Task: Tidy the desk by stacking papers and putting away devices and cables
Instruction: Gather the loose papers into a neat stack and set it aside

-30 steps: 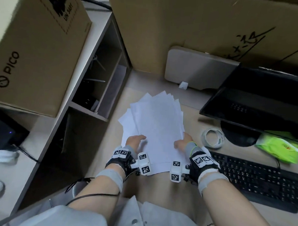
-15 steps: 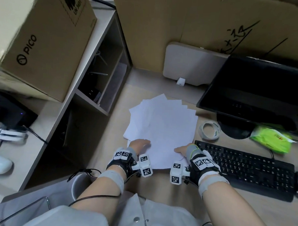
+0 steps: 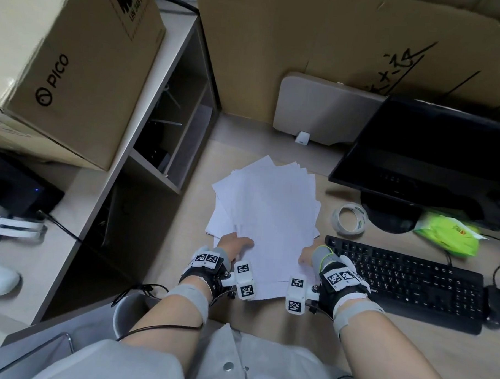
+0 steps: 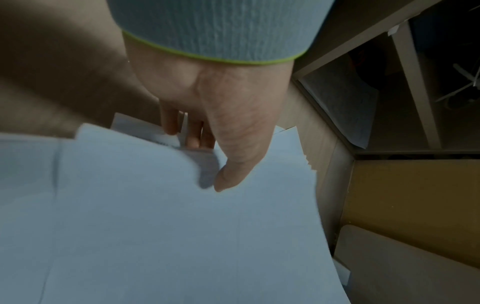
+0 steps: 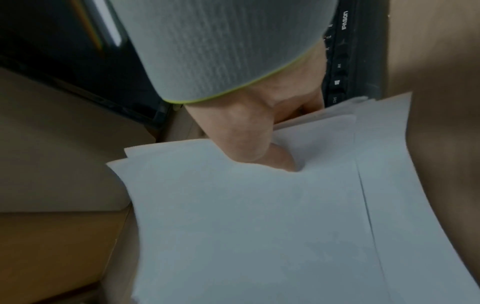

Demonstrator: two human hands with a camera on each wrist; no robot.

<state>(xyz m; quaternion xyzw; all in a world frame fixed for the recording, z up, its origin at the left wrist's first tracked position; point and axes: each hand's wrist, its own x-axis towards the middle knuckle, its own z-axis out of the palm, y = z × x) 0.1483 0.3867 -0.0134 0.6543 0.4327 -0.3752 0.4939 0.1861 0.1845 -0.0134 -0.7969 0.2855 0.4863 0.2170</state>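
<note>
A loose stack of white papers (image 3: 266, 210) lies fanned on the bench (image 3: 385, 352) in the middle of the head view, its sheets skewed so that several corners stick out at the top and left. The left hand (image 3: 235, 246) grips the stack's lower left edge; in the left wrist view the thumb lies on top of the sheets while the fingers (image 4: 193, 133) curl under them. The right hand (image 3: 309, 256) pinches the lower right edge, thumb pressed on the top sheet and the other fingers hidden below it in the right wrist view. The two hands sit apart, one on each side of the stack. Just right of the right hand a black keyboard (image 3: 405, 279) stretches toward the right edge, with a black mouse (image 3: 497, 304) at its far end. Above the keyboard a roll of clear tape (image 3: 349, 219) lies beside a black monitor (image 3: 433, 157) and a green packet (image 3: 447, 233). A shelf unit (image 3: 171, 134) fills the left of the frame, with a cardboard box (image 3: 82, 64) marked PICO on top of it at the upper left
</note>
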